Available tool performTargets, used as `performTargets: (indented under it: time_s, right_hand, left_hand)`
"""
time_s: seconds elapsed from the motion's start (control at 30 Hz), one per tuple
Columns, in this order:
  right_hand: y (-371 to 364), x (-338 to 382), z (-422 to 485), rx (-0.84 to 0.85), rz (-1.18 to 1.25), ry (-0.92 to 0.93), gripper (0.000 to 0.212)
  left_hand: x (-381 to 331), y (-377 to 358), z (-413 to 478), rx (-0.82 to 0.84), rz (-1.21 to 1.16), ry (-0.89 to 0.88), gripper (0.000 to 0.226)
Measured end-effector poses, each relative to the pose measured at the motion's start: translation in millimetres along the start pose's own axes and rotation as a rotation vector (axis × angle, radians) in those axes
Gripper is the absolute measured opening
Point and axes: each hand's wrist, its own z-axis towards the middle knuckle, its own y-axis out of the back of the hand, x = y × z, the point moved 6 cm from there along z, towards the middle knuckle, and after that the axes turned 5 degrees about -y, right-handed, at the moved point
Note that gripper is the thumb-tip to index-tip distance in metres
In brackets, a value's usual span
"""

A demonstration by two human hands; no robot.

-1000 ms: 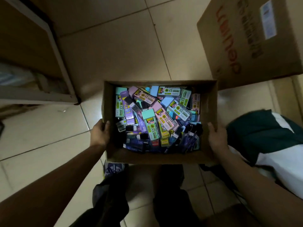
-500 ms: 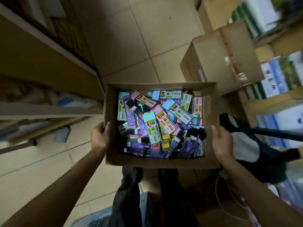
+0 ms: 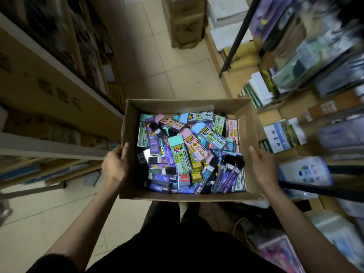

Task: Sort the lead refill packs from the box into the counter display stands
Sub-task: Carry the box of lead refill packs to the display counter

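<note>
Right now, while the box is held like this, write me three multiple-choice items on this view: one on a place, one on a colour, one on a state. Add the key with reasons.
1. Which part of the box does the left hand grip?
A. its left wall
B. its near wall
C. its far wall

2. What colour is the cap of the green-labelled pack near the middle of the pile?
A. orange
B. teal
C. white

3. In what state is the box?
A. taped shut
B. open and empty
C. open and heaped with lead refill packs

Key:
1 A: the hand clasps the rim of the left wall.
2 B: the pack's far end shows a teal cap.
3 C: the top is open, and packs cover the whole inside.
</note>
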Motion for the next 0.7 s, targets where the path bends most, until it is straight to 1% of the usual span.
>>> performTargets:
  time_s: [0.13, 0.2, 0.3, 0.43, 0.53, 0.63, 0.7]
  right_hand:
    - [5.4, 44.5, 38.3, -0.008, -0.021, -0.006, 0.048]
    - [4.5, 73.6, 59.2, -0.013, -0.013, -0.001, 0.049]
    - [2.0, 114.6, 93.3, -0.028, -0.026, 0.011, 0.050]
    - [1.7, 176.0, 144.3, -0.014, 0.023, 0.024, 0.048]
    - [-0.8, 222.5, 186.4, 0.034, 0.014, 0.059, 0.046]
    - [-4.0, 272.5, 231.8, 0.025, 0.004, 0.117, 0.047]
    - [-12.7, 300.9, 268.4, 0.045, 0.029, 0.138, 0.040]
  left_hand:
    - [-28.7, 15.9, 39.8, 0.002, 0.014, -0.037, 0.042]
    - [-48.3, 21.2, 65.4, 0.000, -0.028, -0.042, 0.042]
    - [-75.1, 30.0, 106.9, -0.042, -0.044, -0.017, 0.039]
    - [-108.0, 42.6, 162.8, -0.067, -0.066, 0.043, 0.043]
    - [-133.7, 52.3, 204.1, -0.099, -0.090, 0.086, 0.040]
    - [-158.9, 56.5, 250.2, -0.113, -0.147, 0.103, 0.042]
    - [-177.4, 57.9, 284.5, -0.134, -0.148, 0.090, 0.043]
